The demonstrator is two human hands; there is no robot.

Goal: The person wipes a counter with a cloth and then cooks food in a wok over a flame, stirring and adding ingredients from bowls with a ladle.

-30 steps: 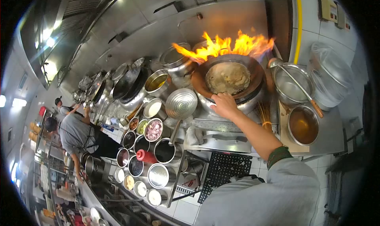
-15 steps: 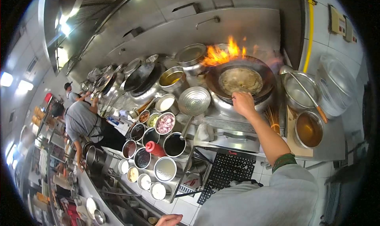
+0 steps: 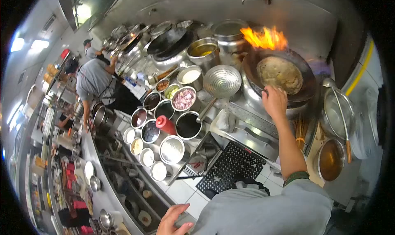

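My right hand is closed on the near left edge of a dark wok; the exact grip point is hidden under my fingers. In the wok lies a flat, pale brown round of food. Flames rise behind the wok's far rim. My left hand hangs low at the bottom of the view, fingers apart and holding nothing. A perforated skimmer rests left of the wok, its handle pointing toward me.
Pots of sauces and ingredients stand to the left, with a red squeeze bottle among them. Right of the stove are a ladle, a steel bowl of brown liquid and a bamboo brush. Two co-workers stand farther left, the nearer one bending.
The view has turned, so the stove sits farther right and higher. The wok is now tilted, with its food shifted inside. More of my left hand shows, fingers spread.
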